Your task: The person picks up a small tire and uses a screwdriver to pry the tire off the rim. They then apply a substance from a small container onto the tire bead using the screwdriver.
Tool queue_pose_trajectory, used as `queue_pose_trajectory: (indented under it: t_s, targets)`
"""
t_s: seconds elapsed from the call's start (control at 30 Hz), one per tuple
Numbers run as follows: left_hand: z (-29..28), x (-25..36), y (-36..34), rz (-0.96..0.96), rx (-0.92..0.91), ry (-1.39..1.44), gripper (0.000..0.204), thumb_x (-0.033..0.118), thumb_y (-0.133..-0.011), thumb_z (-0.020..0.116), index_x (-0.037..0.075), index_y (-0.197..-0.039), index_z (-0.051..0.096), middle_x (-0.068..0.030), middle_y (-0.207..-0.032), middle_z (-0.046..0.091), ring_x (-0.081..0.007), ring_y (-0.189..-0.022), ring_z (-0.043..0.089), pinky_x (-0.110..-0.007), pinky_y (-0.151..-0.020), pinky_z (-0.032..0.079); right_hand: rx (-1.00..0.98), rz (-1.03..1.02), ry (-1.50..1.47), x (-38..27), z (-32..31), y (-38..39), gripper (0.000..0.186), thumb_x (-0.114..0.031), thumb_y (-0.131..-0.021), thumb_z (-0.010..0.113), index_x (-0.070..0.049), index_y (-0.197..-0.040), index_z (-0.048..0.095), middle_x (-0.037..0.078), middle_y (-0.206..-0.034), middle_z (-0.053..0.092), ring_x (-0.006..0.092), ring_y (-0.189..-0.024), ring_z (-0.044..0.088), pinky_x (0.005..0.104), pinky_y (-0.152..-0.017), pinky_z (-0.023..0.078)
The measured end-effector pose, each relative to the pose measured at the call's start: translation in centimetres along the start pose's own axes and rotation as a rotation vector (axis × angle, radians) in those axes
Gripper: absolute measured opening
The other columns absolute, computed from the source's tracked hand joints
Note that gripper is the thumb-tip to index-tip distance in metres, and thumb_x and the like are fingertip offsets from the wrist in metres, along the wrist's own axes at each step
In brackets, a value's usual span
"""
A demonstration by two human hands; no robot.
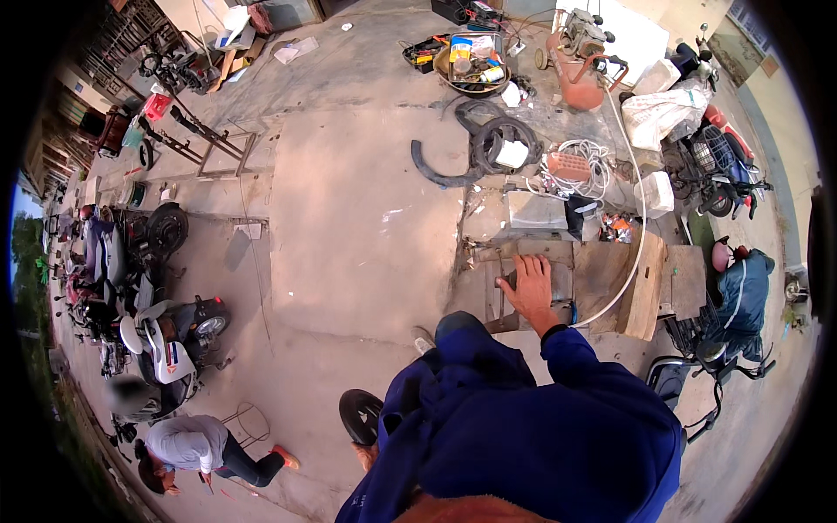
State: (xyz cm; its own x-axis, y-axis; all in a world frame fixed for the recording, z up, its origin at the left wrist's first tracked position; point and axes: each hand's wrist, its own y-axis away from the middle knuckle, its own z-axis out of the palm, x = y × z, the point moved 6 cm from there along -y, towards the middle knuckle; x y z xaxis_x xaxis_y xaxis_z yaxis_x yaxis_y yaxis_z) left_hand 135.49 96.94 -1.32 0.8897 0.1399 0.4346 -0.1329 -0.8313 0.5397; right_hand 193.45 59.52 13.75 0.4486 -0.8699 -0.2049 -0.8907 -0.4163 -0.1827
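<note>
Left hand (366, 456) at black tyre (350, 418), grip unclear, right hand (531, 289) spread, white hose (643, 205) across wooden board (646, 292) just beside

Sunlit concrete floor (366, 218), cream wall (789, 113)

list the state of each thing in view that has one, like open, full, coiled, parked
Right hand: open, palm down
Left hand: at the wheel's edge, mostly hidden, grip unclear
Black wheel: partly hidden by the blue clothing
White hose: uncoiled, curving over the wooden board
Pale coil: coiled, loose
Brick: lying on the coil
Basin: filled, cans showing
White scooter: parked, riderless
</note>
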Motion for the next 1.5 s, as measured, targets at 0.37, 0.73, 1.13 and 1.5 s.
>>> queue_pose_trajectory:
  t_s: [0.37, 0.73, 1.13, 1.5]
  targets:
    - [-5.7, 28.5, -15.3, 0.275, -0.068, -0.266, 0.064, 0.025, -0.072, 0.088, 0.001, -0.121, 0.055, -0.025, -0.104, 0.074, -0.0468, -0.101, 0.074, -0.053, -0.091, 0.057, -0.046, 0.137, 0.002, -0.2, -0.4, -1.9, 0.064, -0.041, -0.094, 0.082, -0.005, -0.142, 0.061, 0.014, -0.14, 0.066, 0.0349, -0.14, 0.055, 0.0568, -0.128, 0.031]
    - [0.7, 50.4, -24.2, 0.276, -0.313, -0.697, 0.073, 0.027, -0.072, 0.091, 0.003, -0.13, 0.053, -0.0272, -0.118, 0.075, -0.0487, -0.118, 0.072, -0.056, -0.101, 0.055, -0.405, 0.502, -0.207, -0.9, -1.5, -5.1, 0.067, -0.025, -0.085, 0.086, -0.012, -0.145, 0.058, 0.012, -0.138, 0.064, 0.0354, -0.135, 0.056, 0.0577, -0.118, 0.036]
    - [2.6, 76.7, -26.3, 0.392, -0.297, -0.56, 0.078, 0.033, -0.07, 0.088, 0.001, -0.13, 0.051, -0.028, -0.111, 0.074, -0.0509, -0.111, 0.072, -0.057, -0.095, 0.055, -0.176, 0.442, -0.454, 11.4, 10.8, -50.4, 0.045, -0.014, -0.095, 0.076, -0.004, -0.137, 0.062, 0.023, -0.127, 0.067, 0.0461, -0.119, 0.067, 0.0532, -0.099, 0.056]
    - [5.5, 90.3, -29.7, 0.323, -0.342, -0.83, 0.076, 0.035, -0.069, 0.093, 0.003, -0.124, 0.05, -0.0306, -0.104, 0.073, -0.0553, -0.102, 0.071, -0.061, -0.087, 0.054, -0.129, 0.739, -0.483, 25.3, 27.2, -82.5, 0.049, -0.025, -0.098, 0.073, 0.001, -0.137, 0.06, 0.026, -0.134, 0.067, 0.0464, -0.124, 0.064, 0.0549, -0.104, 0.056]
